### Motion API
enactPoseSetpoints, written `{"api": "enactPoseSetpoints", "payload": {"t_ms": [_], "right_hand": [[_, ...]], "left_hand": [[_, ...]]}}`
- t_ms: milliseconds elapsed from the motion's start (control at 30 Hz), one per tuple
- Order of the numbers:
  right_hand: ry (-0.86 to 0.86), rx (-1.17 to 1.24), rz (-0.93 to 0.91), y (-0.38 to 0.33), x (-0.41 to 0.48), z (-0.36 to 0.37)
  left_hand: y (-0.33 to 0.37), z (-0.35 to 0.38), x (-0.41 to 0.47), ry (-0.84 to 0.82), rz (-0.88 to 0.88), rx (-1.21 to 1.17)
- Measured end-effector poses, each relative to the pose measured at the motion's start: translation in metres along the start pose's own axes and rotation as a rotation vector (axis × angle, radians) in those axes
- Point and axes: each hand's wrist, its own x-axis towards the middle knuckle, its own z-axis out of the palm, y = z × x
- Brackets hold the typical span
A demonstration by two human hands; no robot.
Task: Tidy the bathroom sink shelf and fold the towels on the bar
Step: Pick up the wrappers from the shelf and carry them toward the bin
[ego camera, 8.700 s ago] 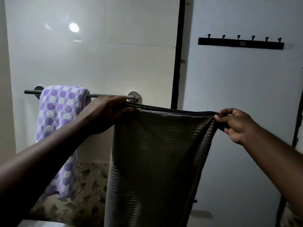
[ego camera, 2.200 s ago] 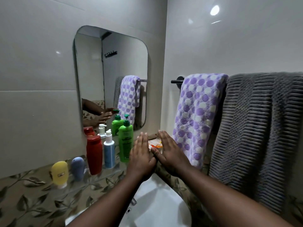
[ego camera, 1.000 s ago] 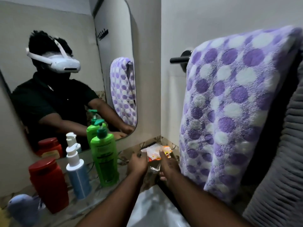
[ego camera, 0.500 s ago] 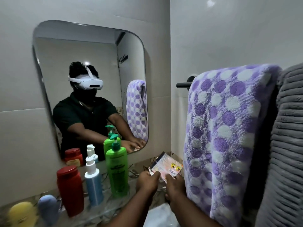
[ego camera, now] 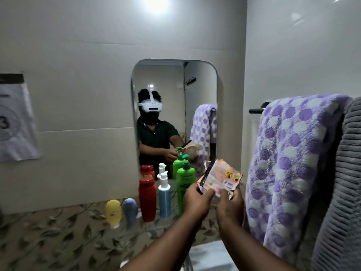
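Observation:
Both my hands hold an orange and white soap wrapper (ego camera: 221,178) up in front of the shelf. My left hand (ego camera: 196,200) grips its lower left corner and my right hand (ego camera: 230,206) pinches its lower right edge. On the glass shelf (ego camera: 154,222) stand a yellow tube (ego camera: 113,213), a blue tube (ego camera: 130,211), a red bottle (ego camera: 147,199), a blue pump bottle (ego camera: 164,194) and a green pump bottle (ego camera: 184,184). At the right a purple dotted towel (ego camera: 289,173) and a grey ribbed towel (ego camera: 340,192) hang folded over the bar (ego camera: 256,110).
A mirror (ego camera: 173,118) on the tiled wall reflects me and the bottles. A paper sign (ego camera: 13,118) is stuck to the wall at far left. The white sink (ego camera: 211,255) lies below my arms. Leaf-patterned tiles run under the shelf.
The grey towel went from my hands onto the bar. My hands then picked the wrapper off the shelf's right end and lifted it; the view has pulled back and up.

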Motion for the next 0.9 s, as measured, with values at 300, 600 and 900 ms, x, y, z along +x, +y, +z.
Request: {"api": "enactPoseSetpoints", "payload": {"t_ms": [300,600,900], "right_hand": [[-0.092,-0.024,-0.088,-0.004,-0.112,0.022],[-0.406,-0.041,-0.03,0.058,-0.3,0.07],[-0.797,-0.195,0.064,0.158,-0.46,0.075]], "left_hand": [[-0.011,-0.109,-0.078,0.119,0.003,-0.074],[-0.105,-0.27,-0.183,0.292,-0.103,-0.129],[-0.227,-0.385,-0.315,0.499,-0.357,-0.057]]}}
